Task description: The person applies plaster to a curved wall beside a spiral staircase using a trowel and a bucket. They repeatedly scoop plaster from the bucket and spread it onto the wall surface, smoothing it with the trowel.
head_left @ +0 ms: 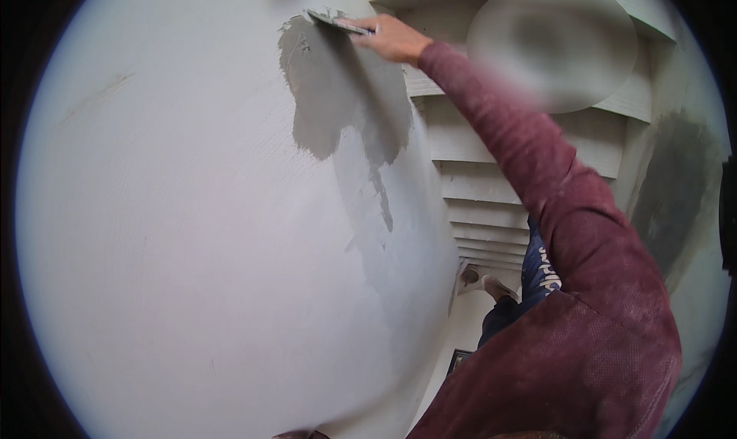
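My right hand reaches up at the top of the view, its fingers wrapped round a plastering trowel. The trowel's thin blade lies nearly edge-on against the white wall, at the upper edge of a wet-looking grey plaster patch. Ragged ridges of plaster mark the patch's rim, and a narrow grey streak runs down from it. My left hand is out of sight; only a small dark reddish bit shows at the bottom edge, too little to identify.
White stair steps run along the wall's right side. Across them, the opposite wall bears a darker grey patch. Lower down are a sandalled foot and a small dark-framed object. A blurred oval covers part of the upper stairs.
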`<state>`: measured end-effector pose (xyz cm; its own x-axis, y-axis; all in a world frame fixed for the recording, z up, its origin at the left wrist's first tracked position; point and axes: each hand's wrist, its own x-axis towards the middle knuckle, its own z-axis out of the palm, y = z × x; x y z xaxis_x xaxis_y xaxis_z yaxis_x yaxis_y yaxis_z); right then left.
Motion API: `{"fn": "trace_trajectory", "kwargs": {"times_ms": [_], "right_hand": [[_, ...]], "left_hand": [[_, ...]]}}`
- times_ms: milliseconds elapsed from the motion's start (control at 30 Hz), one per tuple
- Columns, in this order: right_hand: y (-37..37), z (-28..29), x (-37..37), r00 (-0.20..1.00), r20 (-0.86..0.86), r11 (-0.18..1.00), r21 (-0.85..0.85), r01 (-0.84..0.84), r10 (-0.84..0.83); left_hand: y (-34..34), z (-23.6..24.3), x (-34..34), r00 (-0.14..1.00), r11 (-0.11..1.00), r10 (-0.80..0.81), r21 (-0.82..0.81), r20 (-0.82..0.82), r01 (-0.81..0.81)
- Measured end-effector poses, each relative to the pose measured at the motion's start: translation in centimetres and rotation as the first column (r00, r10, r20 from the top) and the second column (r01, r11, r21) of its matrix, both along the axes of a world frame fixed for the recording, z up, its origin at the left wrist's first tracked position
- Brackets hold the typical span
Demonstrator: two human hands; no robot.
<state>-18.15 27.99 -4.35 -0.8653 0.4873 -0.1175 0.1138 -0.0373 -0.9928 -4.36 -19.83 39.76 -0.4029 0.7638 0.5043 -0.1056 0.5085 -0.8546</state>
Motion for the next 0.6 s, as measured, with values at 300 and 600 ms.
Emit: {"fn": "trace_trajectory", "kwargs": {"times_ms": [300,600], "right_hand": [[-2.8,4.4,5.0,0.984,-0.177,0.999,-0.029,-0.044,0.038],[-7.2,7.7,6.4,0.949,-0.137,0.935,0.262,-0.241,0.283]], "left_hand": [[0.6,0.6,1.2,0.981,0.979,0.194,0.055,0.01,-0.195],[0.2,1.1,1.3,0.986,0.986,0.168,0.02,0.016,-0.168]]}}
